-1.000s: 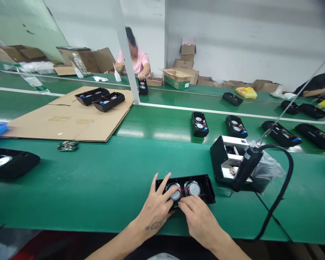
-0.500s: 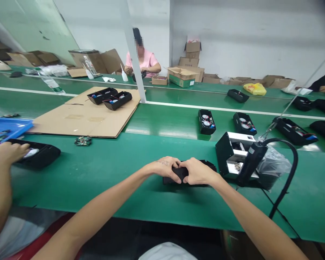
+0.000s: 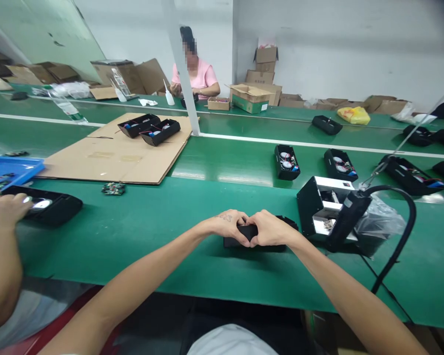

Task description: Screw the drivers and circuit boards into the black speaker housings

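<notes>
A black speaker housing (image 3: pixel 247 230) lies on the green bench right in front of me, mostly covered by my hands. My left hand (image 3: pixel 229 227) grips it from the left, thumb on the near side and fingers curled over the top. From the right, my right hand (image 3: pixel 269 228) grips the same housing, its thumb and fingertips meeting those of the left. What the fingertips press inside the housing is hidden.
Right of my hands stands a soldering station (image 3: pixel 320 212) with a black cabled tool (image 3: pixel 350 219). Open speaker housings (image 3: pixel 287 162) sit further back. At left, a co-worker's hand (image 3: pixel 11 209) touches another housing (image 3: pixel 54 209), near a blue tray (image 3: pixel 22 172) and cardboard sheet (image 3: pixel 114 160).
My thumbs have come together over the housing, where a gap showed between them before. The camera view has shifted slightly. The co-worker's hand at left has moved a little.
</notes>
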The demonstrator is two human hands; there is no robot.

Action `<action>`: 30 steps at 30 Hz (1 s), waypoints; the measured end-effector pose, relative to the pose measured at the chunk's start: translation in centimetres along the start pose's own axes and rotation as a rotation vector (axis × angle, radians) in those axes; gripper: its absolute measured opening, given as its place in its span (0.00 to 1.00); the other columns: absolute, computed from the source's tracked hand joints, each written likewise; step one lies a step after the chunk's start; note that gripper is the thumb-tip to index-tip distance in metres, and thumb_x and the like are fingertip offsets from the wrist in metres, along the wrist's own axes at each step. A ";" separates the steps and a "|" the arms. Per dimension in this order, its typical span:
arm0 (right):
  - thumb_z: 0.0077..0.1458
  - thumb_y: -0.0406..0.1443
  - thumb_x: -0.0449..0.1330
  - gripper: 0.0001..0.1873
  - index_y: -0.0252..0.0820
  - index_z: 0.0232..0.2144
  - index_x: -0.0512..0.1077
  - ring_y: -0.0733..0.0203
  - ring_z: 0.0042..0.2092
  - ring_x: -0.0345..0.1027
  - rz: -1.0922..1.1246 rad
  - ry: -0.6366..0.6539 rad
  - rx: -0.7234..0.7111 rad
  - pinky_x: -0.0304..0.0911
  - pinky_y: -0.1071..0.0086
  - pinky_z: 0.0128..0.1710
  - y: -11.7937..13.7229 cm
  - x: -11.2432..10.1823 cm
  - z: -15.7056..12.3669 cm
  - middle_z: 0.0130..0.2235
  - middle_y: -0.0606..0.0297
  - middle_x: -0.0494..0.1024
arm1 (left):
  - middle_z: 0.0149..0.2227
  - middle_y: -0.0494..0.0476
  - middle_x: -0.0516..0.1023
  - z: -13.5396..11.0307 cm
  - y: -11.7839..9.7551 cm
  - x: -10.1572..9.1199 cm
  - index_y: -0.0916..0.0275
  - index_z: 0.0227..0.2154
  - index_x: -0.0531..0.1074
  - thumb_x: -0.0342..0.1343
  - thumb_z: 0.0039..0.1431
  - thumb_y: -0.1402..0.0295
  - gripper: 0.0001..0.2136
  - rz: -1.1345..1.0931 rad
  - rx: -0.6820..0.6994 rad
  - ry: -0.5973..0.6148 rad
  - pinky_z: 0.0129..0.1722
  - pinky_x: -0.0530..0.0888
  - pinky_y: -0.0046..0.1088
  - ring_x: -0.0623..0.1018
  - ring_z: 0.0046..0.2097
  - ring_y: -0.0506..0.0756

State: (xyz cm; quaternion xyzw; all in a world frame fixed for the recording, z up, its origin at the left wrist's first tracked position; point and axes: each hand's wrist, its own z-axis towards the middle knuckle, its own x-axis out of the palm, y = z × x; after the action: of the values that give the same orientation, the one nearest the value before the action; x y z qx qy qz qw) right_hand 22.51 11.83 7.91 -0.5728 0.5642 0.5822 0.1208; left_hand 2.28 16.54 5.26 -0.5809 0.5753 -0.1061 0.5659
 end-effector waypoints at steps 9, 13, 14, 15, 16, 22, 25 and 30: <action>0.41 0.40 0.76 0.14 0.42 0.24 0.74 0.66 0.26 0.57 0.056 0.042 0.021 0.46 0.67 0.26 -0.4 -0.6 0.7 0.21 0.75 0.65 | 0.48 0.49 0.79 -0.1 -0.2 -0.1 0.62 0.20 0.73 0.75 0.43 0.48 0.23 -0.011 -0.014 -0.005 0.34 0.64 0.27 0.74 0.40 0.51; 0.40 0.40 0.77 0.14 0.42 0.23 0.76 0.66 0.26 0.56 0.053 0.058 0.038 0.46 0.68 0.25 -0.2 -0.8 0.9 0.21 0.76 0.64 | 0.47 0.49 0.78 0.1 0.1 -0.2 0.63 0.20 0.75 0.75 0.44 0.48 0.23 -0.023 -0.014 0.000 0.34 0.64 0.27 0.73 0.37 0.50; 0.40 0.40 0.76 0.13 0.42 0.23 0.77 0.66 0.26 0.57 0.045 0.046 0.045 0.46 0.68 0.26 -0.2 -0.7 0.9 0.21 0.75 0.65 | 0.47 0.49 0.79 0.2 0.2 -0.3 0.62 0.20 0.76 0.75 0.44 0.47 0.23 -0.029 -0.008 0.004 0.34 0.65 0.27 0.74 0.38 0.50; 0.41 0.40 0.76 0.12 0.42 0.23 0.78 0.65 0.26 0.58 0.034 0.029 0.055 0.47 0.67 0.26 -0.2 -0.6 0.9 0.21 0.74 0.65 | 0.47 0.49 0.79 0.3 0.2 -0.3 0.62 0.21 0.77 0.75 0.44 0.47 0.22 -0.036 0.000 0.010 0.35 0.66 0.27 0.74 0.38 0.51; 0.42 0.40 0.75 0.10 0.42 0.24 0.79 0.64 0.26 0.60 0.020 0.007 0.065 0.48 0.67 0.27 -0.2 -0.4 0.9 0.21 0.73 0.67 | 0.47 0.49 0.79 0.4 0.3 -0.4 0.62 0.22 0.78 0.75 0.45 0.47 0.22 -0.042 0.010 0.015 0.36 0.67 0.27 0.75 0.39 0.51; 0.50 0.38 0.71 0.18 0.46 0.45 0.86 0.50 0.38 0.76 -0.065 -0.068 0.074 0.57 0.64 0.35 0.4 1.5 -0.8 0.33 0.60 0.83 | 0.57 0.51 0.80 -0.3 0.3 0.2 0.60 0.27 0.84 0.74 0.50 0.49 0.18 0.004 0.080 -0.004 0.43 0.72 0.29 0.80 0.48 0.56; 0.56 0.35 0.68 0.23 0.48 0.55 0.82 0.47 0.45 0.79 -0.104 -0.120 -0.028 0.65 0.60 0.45 1.0 2.6 -3.8 0.40 0.58 0.86 | 0.61 0.52 0.79 -1.7 0.3 2.3 0.56 0.33 0.87 0.74 0.56 0.54 0.12 0.206 0.198 -0.108 0.57 0.73 0.37 0.79 0.58 0.63; 0.65 0.35 0.67 0.18 0.52 0.56 0.77 0.47 0.51 0.76 0.030 -1.222 -0.040 0.71 0.51 0.54 -1.8 3.8 -10.9 0.49 0.57 0.83 | 0.63 0.56 0.79 -4.1 1.3 8.2 0.57 0.36 0.87 0.75 0.58 0.58 0.10 0.639 0.358 -0.344 0.69 0.62 0.62 0.65 0.72 0.78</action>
State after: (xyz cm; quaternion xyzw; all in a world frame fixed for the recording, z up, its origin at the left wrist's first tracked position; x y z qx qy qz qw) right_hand 28.54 1.85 7.14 -0.1295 0.3897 0.8176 0.4036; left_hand 0.97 8.28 1.33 -0.2741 0.5964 0.0755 0.7507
